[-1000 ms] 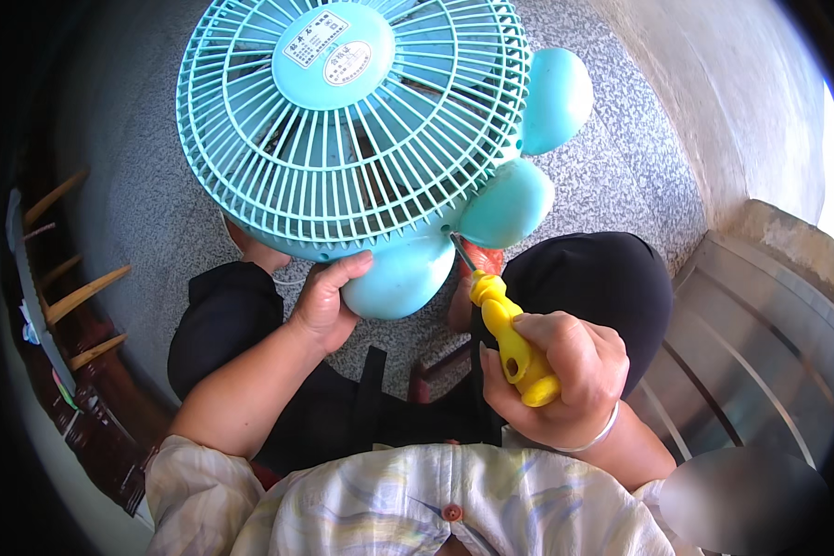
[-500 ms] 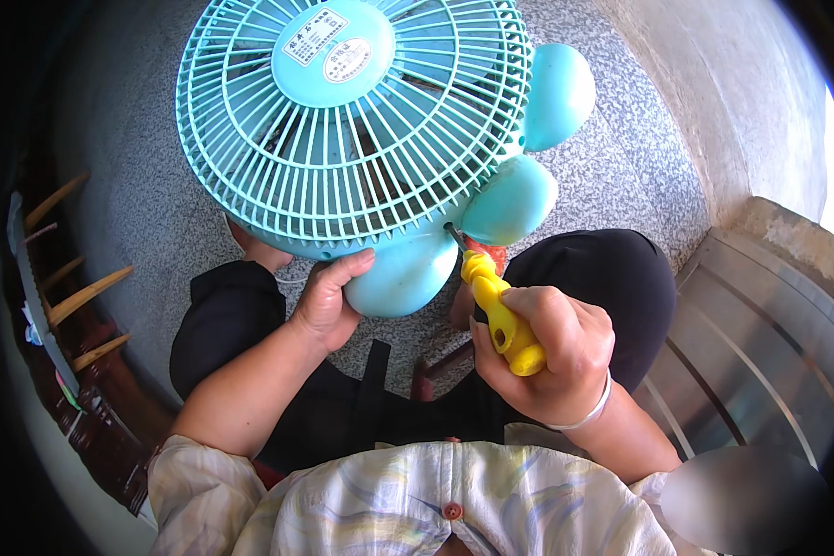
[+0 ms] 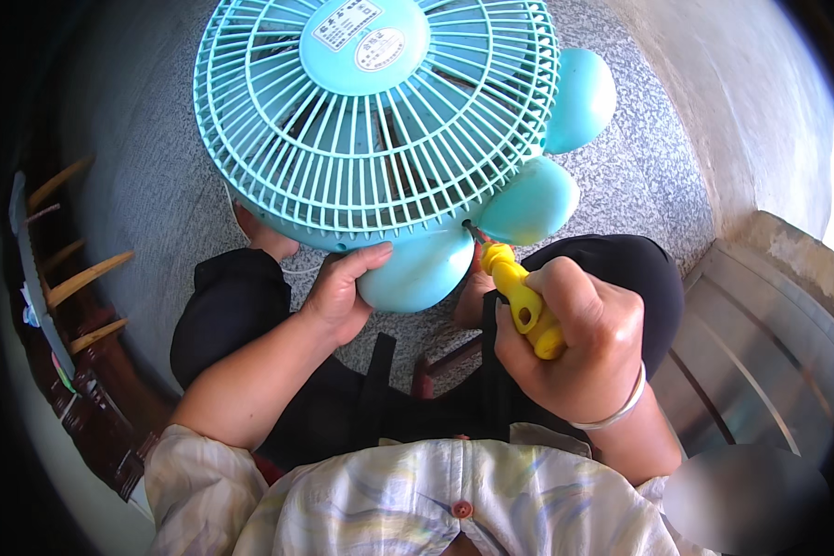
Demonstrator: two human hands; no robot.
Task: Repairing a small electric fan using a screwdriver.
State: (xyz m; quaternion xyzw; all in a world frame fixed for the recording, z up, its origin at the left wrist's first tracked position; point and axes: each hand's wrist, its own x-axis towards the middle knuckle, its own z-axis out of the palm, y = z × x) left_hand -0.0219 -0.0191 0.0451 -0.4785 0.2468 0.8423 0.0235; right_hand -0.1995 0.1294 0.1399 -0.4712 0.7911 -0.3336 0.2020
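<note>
A round turquoise fan [image 3: 366,199] with a slatted grille and petal-shaped lobes along its edge fills the upper middle. My left hand [image 3: 343,292] grips the near lobe [image 3: 417,273], thumb on top and the other fingers hidden beneath. My right hand [image 3: 579,343] is closed around the yellow handle of a screwdriver [image 3: 519,296]. Its thin dark shaft runs up to a small hole at the fan's rim, between two lobes. The tip is out of sight there, and I cannot see a screw.
Speckled grey floor [image 3: 644,176] lies under the fan, with my dark-trousered knees [image 3: 236,324] on either side. To the right stands a metal-panelled surface [image 3: 760,343] against a pale wall [image 3: 732,102]. Dark wooden furniture with pale pegs [image 3: 88,278] is at the left.
Fan and both hands have shifted slightly right in the picture. The screwdriver's handle has turned in my right hand, its hole now facing more upward, while the shaft stays at the rim.
</note>
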